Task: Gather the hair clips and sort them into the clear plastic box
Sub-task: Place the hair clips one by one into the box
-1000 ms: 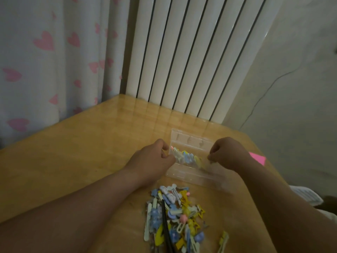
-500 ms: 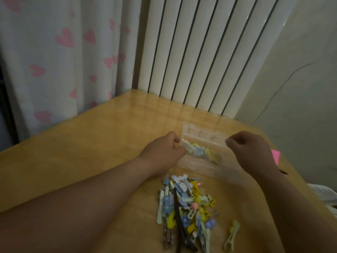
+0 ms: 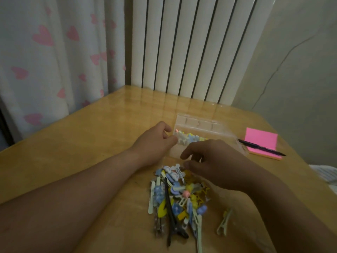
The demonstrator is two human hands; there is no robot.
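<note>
A clear plastic box [image 3: 198,123] lies on the wooden table, with several pastel hair clips [image 3: 189,139] inside it. My left hand [image 3: 155,143] grips the box's left end, thumb on top and fingers curled at its near edge. A heap of blue, yellow, white and pink hair clips [image 3: 175,194] lies in front of the box, a long black clip [image 3: 171,214] across it. My right hand [image 3: 213,161] hovers over the far end of the heap, its fingertips spread and touching the topmost clips. One pale green clip [image 3: 224,223] lies apart, to the heap's right.
A pink sticky-note pad [image 3: 260,139] with a black pen [image 3: 262,148] across it lies right of the box, near the table's right edge. A white radiator [image 3: 191,48] stands behind the table and a heart-print curtain [image 3: 54,57] hangs at the left.
My right hand has left the box's right end and come down toward me onto the heap of clips. My left hand stays on the box. The camera tilted, bringing the pad and pen into view.
</note>
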